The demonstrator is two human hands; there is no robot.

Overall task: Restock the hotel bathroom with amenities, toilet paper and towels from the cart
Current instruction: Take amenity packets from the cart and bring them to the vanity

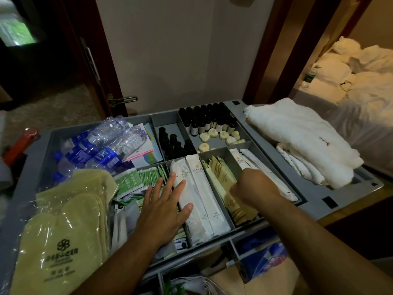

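The left hand [163, 207] lies flat with fingers straight and spread. Its palm rests across the divider between the green sachets [138, 182] and the long white wrapped packets [200, 201], and it grips nothing. The right hand [255, 188] is curled knuckles-up, with its fingers dipped into the compartment of cream sachets [221, 175]. The fingertips are hidden, so I cannot tell whether it has pinched one.

The cream sachets are probably very light, thin and floppy, with a slick paper or film skin. Packed on edge in a tight row, they are likely to cling together and come up several at once. A pinch on the top edge of one, with its neighbours held down, looks the surest grasp.

They are flat, pale yellow rectangles with a small printed mark, fanned at a slant. The white packets are long, slim and stiffer-looking, with faint lettering down the middle.

All of these sit in the divided grey cart tray [314, 201]. At its far side are small dark bottles [210, 120] and round wrapped soaps [223, 135]. Folded white towels [297, 137] are stacked on the right. Bagged slippers [63, 220] and water bottles [100, 145] lie on the left.
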